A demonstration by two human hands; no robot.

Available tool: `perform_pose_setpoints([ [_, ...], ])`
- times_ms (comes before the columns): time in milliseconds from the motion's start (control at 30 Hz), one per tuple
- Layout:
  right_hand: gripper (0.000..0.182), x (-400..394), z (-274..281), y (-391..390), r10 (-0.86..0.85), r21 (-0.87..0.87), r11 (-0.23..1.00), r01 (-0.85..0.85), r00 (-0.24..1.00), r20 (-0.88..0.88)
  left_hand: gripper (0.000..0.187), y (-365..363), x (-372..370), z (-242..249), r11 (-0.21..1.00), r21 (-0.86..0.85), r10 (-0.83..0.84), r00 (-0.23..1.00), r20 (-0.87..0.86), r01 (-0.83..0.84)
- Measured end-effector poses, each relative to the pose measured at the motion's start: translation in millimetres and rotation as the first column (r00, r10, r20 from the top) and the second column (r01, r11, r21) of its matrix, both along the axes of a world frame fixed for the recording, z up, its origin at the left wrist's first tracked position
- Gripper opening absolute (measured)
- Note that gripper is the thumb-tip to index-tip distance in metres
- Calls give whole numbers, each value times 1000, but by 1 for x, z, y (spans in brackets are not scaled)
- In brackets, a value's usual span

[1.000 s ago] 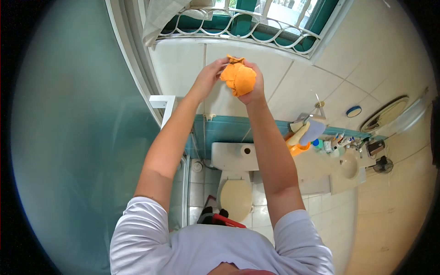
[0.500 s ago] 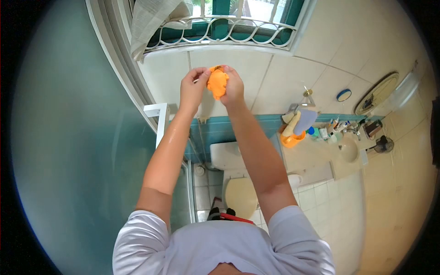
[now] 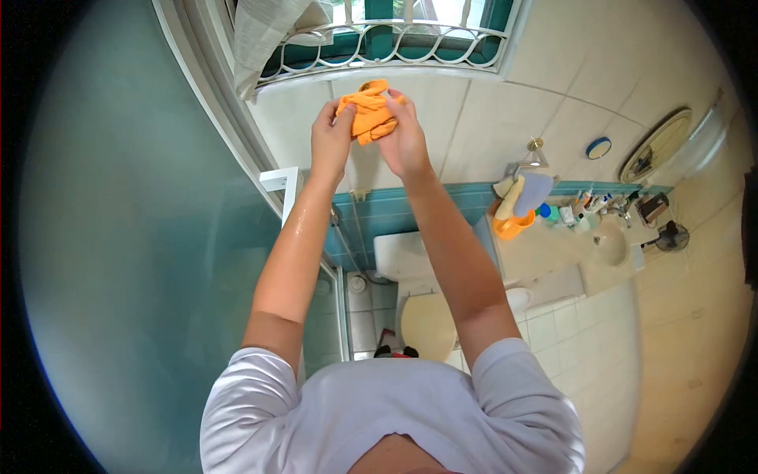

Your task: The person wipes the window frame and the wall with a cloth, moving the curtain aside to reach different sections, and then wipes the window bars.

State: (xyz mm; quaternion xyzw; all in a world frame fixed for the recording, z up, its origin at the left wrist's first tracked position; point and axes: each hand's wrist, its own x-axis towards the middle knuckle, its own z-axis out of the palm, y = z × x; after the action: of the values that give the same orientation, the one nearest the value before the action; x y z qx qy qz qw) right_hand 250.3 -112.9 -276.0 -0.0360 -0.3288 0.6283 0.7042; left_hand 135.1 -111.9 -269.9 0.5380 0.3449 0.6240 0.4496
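An orange cloth (image 3: 369, 114), folded and bunched, is held up between my hands in front of the tiled wall, a little below the window. My left hand (image 3: 332, 142) grips its left side, thumb pressed on the fabric. On the other side, my right hand (image 3: 404, 138) has its fingers closed on the cloth's right edge. A small dark patch shows near the top of the cloth.
A window with a white grille (image 3: 387, 49) is above. Frosted glass (image 3: 134, 237) fills the left, beside a white bracket (image 3: 283, 180). Below are a toilet (image 3: 426, 324), an orange container (image 3: 513, 226) on the counter, a sink (image 3: 610, 242) and an oval mirror (image 3: 655, 146).
Both hands have moved slightly up with the cloth. The cloth is spread wider and folded differently, and my right hand is turned more open toward the camera.
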Motion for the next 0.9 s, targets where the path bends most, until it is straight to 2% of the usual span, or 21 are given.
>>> perform_pose_setpoints([
  [67, 44, -4, 3, -15, -126, -94, 985, 145, 975, 181, 26, -3, -2, 5, 989, -119, -61, 969, 239, 92],
  [167, 49, -2, 1, -14, -91, -67, 993, 99, 990, 105, 27, -4, 0, 5, 968, -200, -80, 938, 338, 154],
  [267, 42, 1, -11, 0, 72, -23, 997, -69, 975, 212, 26, -3, -4, -5, 966, -228, -112, 993, 39, 118],
  [367, 35, 6, -6, 1, 147, -119, 987, -108, 906, 397, 31, 7, -13, -16, 989, -145, -15, 1000, -28, 11],
  [400, 33, 1, -10, 5, 2, -129, 991, 46, 935, 355, 32, 3, -6, -14, 987, -156, 43, 999, 15, -40],
  [467, 29, -11, -20, 18, -285, -160, 928, 336, 918, 276, 34, -8, 6, -3, 971, -186, 170, 980, 99, -149],
  [567, 30, -14, -18, 26, -485, -238, 827, 509, 860, 156, 31, 1, 4, -21, 961, -118, 225, 957, -184, -248],
  [667, 40, -12, -8, 5, -348, -65, 923, 379, 895, 281, 26, 16, -10, -35, 995, -99, 7, 999, 52, -2],
  [700, 42, -14, -10, 3, -288, -20, 950, 313, 895, 341, 23, 18, -13, -32, 994, -104, 28, 998, 64, -21],
  [800, 46, -16, -17, 6, -144, 64, 990, 129, 851, 506, 23, 11, -11, -11, 986, -144, -34, 946, 323, 85],
  [867, 43, -10, -22, 17, -100, 67, 995, 75, 809, 579, 26, 29, -20, -21, 989, -149, 25, 991, 130, -6],
  [900, 29, -7, -14, 18, -122, 29, 991, 131, 792, 599, 27, 39, -24, -23, 988, -146, 50, 998, 30, -45],
])
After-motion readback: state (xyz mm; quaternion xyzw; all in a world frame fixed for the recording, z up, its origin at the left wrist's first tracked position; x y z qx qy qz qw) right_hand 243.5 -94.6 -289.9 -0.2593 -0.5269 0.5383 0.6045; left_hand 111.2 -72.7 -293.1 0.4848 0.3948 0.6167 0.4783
